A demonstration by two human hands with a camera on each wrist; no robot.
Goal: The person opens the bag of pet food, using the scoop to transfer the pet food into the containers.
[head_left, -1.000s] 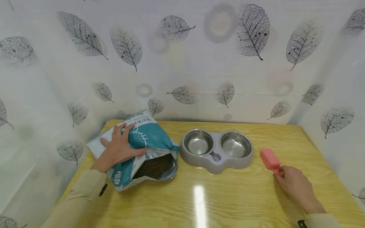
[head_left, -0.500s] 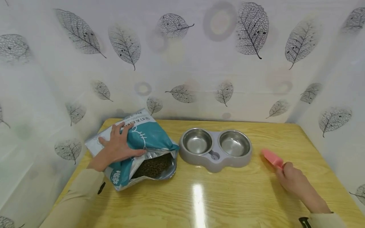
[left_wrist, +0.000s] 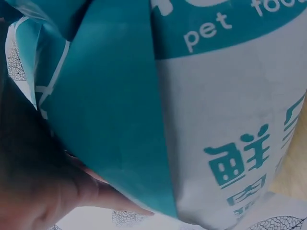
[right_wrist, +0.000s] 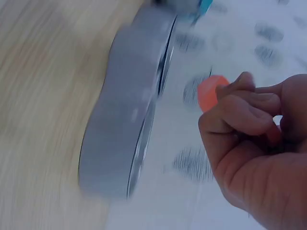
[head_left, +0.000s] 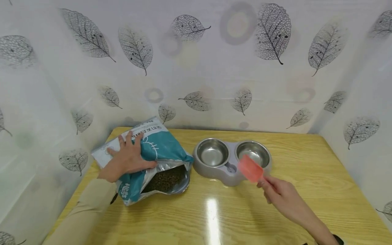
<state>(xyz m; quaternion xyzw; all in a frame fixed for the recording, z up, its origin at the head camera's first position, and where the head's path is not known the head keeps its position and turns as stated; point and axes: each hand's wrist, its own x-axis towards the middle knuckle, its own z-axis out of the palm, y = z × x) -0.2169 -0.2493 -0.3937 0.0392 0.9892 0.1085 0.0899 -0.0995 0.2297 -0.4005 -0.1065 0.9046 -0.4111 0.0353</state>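
In the head view my left hand [head_left: 126, 159] rests with spread fingers on a teal and white pet food bag [head_left: 166, 144] lying on its side. Its thumb lies along the upper edge of the mouth, which gapes toward me and shows brown kibble [head_left: 166, 178]. The left wrist view is filled by the bag's printed side [left_wrist: 120, 110]. My right hand [head_left: 284, 197] grips the handle of a pink scoop [head_left: 251, 169], held above the table in front of the right steel bowl [head_left: 255, 151]. Curled fingers hide most of that handle in the right wrist view.
A grey double-bowl stand [head_left: 209, 173] sits right of the bag, with a left steel bowl [head_left: 212, 153] beside the other one. Everything stands on a yellow wood-grain table [head_left: 190, 217]. Behind it hangs a white leaf-print sheet [head_left: 208, 75].
My right hand has lifted the scoop and carried it left, from the table's right side to the front of the right bowl. The left hand and the bag have stayed nearly still.
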